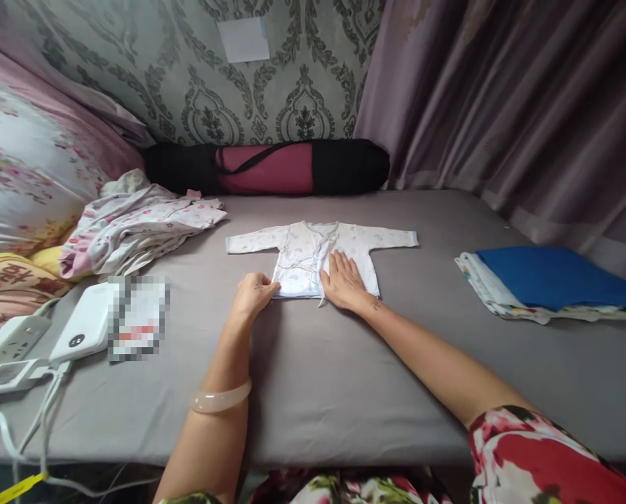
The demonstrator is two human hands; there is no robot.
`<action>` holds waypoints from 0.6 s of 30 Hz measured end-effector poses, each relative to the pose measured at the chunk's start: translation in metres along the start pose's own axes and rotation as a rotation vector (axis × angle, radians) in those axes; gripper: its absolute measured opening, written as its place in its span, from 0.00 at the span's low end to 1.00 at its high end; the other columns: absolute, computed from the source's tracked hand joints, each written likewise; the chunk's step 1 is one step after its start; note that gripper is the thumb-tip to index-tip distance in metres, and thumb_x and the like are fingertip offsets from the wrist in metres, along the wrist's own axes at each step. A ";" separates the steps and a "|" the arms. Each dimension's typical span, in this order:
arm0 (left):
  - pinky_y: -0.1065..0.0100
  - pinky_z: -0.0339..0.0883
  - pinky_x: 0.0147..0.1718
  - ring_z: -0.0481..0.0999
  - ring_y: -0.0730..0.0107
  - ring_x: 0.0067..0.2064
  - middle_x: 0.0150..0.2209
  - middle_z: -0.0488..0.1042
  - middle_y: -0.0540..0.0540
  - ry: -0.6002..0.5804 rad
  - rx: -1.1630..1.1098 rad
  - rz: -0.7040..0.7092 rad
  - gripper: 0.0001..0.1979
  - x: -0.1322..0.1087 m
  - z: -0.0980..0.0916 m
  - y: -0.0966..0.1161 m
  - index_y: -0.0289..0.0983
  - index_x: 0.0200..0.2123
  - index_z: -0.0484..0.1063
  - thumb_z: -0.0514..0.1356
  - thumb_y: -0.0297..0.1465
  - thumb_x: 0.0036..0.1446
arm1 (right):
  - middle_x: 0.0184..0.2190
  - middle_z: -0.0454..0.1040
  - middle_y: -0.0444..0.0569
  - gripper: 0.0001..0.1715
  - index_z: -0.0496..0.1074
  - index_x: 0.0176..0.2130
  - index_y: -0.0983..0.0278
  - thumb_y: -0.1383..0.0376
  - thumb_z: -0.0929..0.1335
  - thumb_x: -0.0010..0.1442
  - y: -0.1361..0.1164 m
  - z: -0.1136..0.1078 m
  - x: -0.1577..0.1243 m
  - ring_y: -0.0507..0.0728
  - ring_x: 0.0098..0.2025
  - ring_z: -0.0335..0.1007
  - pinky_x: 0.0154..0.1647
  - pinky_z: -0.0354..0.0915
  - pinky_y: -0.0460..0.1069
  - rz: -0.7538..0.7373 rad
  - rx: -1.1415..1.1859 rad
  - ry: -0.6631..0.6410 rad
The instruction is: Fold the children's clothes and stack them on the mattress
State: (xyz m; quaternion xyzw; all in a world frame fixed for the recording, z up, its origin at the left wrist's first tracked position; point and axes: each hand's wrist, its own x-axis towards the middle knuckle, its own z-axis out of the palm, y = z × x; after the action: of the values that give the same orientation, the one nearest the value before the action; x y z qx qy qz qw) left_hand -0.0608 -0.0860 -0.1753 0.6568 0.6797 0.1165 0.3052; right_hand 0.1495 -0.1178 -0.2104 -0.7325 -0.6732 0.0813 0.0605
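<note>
A small white baby shirt (298,262) with pale blue trim, a faint print and tie strings lies spread on the grey sheet, both sleeves stretched out sideways. At its lower left corner, my left hand (254,292) pinches the hem between thumb and fingers. My right hand (343,281) rests flat on the shirt's lower right front, fingers spread and pointing away from me. One tie string hangs past the hem beside my right thumb.
Folded clothes with a blue piece (559,276) on top lie at the right. Crumpled printed clothes (139,227), a white power bank (88,320) and a power strip (13,343) with cables are at the left. A long black and maroon bag (265,168) lies along the wall.
</note>
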 end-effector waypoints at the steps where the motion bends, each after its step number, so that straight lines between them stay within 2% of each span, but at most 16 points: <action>1: 0.70 0.59 0.26 0.71 0.68 0.25 0.20 0.72 0.49 0.001 0.008 0.000 0.11 0.000 0.001 0.000 0.36 0.31 0.73 0.59 0.38 0.51 | 0.70 0.42 0.63 0.39 0.45 0.68 0.81 0.56 0.50 0.69 -0.001 0.000 -0.008 0.64 0.71 0.33 0.69 0.32 0.57 -0.013 0.003 0.002; 5: 0.69 0.60 0.28 0.74 0.64 0.30 0.23 0.74 0.46 0.012 0.080 0.015 0.12 -0.001 0.000 0.001 0.37 0.31 0.73 0.59 0.40 0.53 | 0.70 0.39 0.63 0.41 0.45 0.68 0.81 0.54 0.50 0.69 -0.006 0.001 -0.042 0.65 0.72 0.30 0.70 0.31 0.58 -0.096 0.027 -0.010; 8: 0.67 0.59 0.29 0.75 0.58 0.36 0.30 0.76 0.42 0.175 0.196 0.025 0.15 -0.004 0.000 0.003 0.38 0.30 0.72 0.57 0.44 0.56 | 0.70 0.37 0.63 0.42 0.44 0.68 0.80 0.52 0.50 0.69 -0.007 -0.003 -0.072 0.64 0.72 0.28 0.70 0.31 0.59 -0.184 0.075 -0.064; 10: 0.66 0.59 0.31 0.74 0.58 0.38 0.33 0.77 0.41 0.284 0.222 0.096 0.15 -0.007 0.002 0.007 0.38 0.31 0.72 0.56 0.44 0.58 | 0.70 0.37 0.63 0.42 0.44 0.68 0.80 0.51 0.50 0.69 -0.007 -0.008 -0.093 0.64 0.72 0.27 0.70 0.30 0.59 -0.251 0.113 -0.110; 11: 0.66 0.59 0.32 0.74 0.59 0.37 0.33 0.77 0.42 0.303 0.210 0.160 0.14 -0.009 0.005 0.011 0.38 0.31 0.72 0.56 0.43 0.59 | 0.70 0.36 0.62 0.42 0.44 0.68 0.80 0.51 0.51 0.69 -0.006 -0.013 -0.104 0.63 0.72 0.27 0.71 0.30 0.59 -0.284 0.136 -0.140; 13: 0.67 0.59 0.33 0.73 0.64 0.35 0.32 0.76 0.45 0.270 0.160 0.308 0.13 -0.014 0.014 0.020 0.38 0.31 0.71 0.57 0.41 0.60 | 0.71 0.37 0.61 0.41 0.46 0.68 0.79 0.51 0.51 0.69 -0.003 -0.024 -0.123 0.62 0.72 0.28 0.71 0.32 0.58 -0.342 0.197 -0.217; 15: 0.69 0.59 0.33 0.72 0.67 0.33 0.31 0.75 0.47 0.184 0.124 0.426 0.13 -0.022 0.026 0.031 0.38 0.30 0.71 0.58 0.42 0.60 | 0.70 0.41 0.61 0.39 0.49 0.68 0.76 0.52 0.52 0.69 0.001 -0.039 -0.135 0.62 0.72 0.33 0.70 0.37 0.58 -0.393 0.272 -0.300; 16: 0.69 0.58 0.33 0.72 0.67 0.33 0.31 0.75 0.47 0.140 0.125 0.458 0.14 -0.026 0.033 0.036 0.38 0.30 0.71 0.58 0.43 0.59 | 0.69 0.46 0.60 0.37 0.54 0.67 0.74 0.53 0.54 0.69 0.004 -0.047 -0.138 0.62 0.71 0.39 0.69 0.41 0.57 -0.417 0.316 -0.331; 18: 0.69 0.57 0.31 0.72 0.67 0.34 0.33 0.75 0.47 0.079 0.165 0.474 0.16 -0.034 0.045 0.044 0.39 0.30 0.70 0.60 0.46 0.57 | 0.62 0.64 0.56 0.29 0.69 0.58 0.67 0.54 0.55 0.69 0.012 -0.061 -0.135 0.61 0.64 0.57 0.63 0.53 0.54 -0.443 0.417 -0.372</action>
State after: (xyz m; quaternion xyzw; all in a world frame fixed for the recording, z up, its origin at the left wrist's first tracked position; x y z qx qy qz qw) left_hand -0.0014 -0.1252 -0.1770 0.8154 0.5253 0.1544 0.1881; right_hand 0.1629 -0.2526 -0.1478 -0.5134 -0.7841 0.3338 0.1013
